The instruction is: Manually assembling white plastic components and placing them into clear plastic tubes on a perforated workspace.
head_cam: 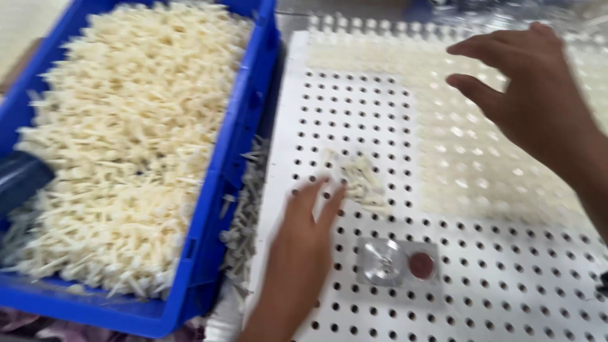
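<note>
Head cam, looking down, some motion blur.

L hand [303, 244] lies flat on white perforated board [354, 126], fingers spread, released, grasping nothing; fingertips just beside a small loose pile of cream plastic pins [360, 180] on the board.

R hand [529, 88] hovers over upper right of board, fingers open and splayed, nothing held.

Blue crate [244, 126] to the left, touching the board edge, heaped w/ same cream pins [126, 126]. A few spilled pins [244, 215] lie in the gap btwn crate & board.

Progress, as judged: top rows and right block of holes [481, 164] look filled w/ pins; left-centre and whole bottom area still open holes. Roughly a third done, most left.

Metal fitting w/ round red part [398, 261] sits low on board.
</note>
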